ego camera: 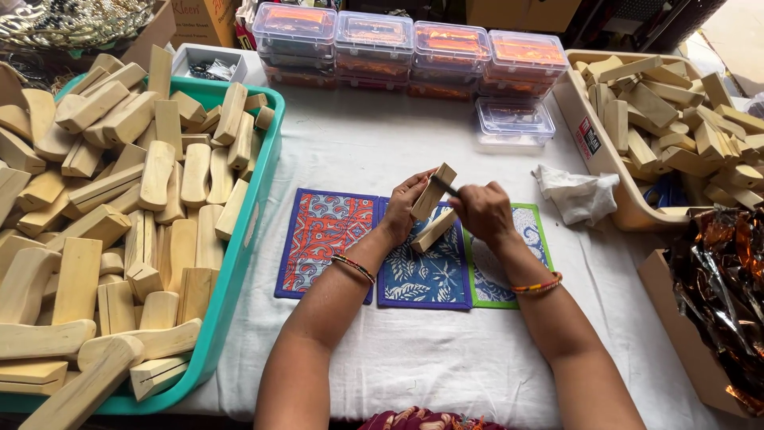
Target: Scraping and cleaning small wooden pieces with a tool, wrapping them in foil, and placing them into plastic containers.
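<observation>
My left hand (406, 205) grips a pale wooden block (433, 191), held upright above three patterned cloth mats. My right hand (483, 213) pinches a thin dark tool (445, 186) whose tip touches that block. A second wooden block (434, 231) shows just below, between the two hands; which hand supports it I cannot tell. Beneath lie an orange-and-blue mat (322, 239), a blue leaf-print mat (423, 275) and a green-edged mat (517, 263), side by side on the white tablecloth.
A teal tray (253, 207) heaped with wooden blocks fills the left. A beige tub (593, 151) of more blocks stands at the right, a crumpled white cloth (577, 195) beside it. Clear lidded boxes (406, 48) line the back. A cardboard box of shiny foil (716, 302) sits at the right.
</observation>
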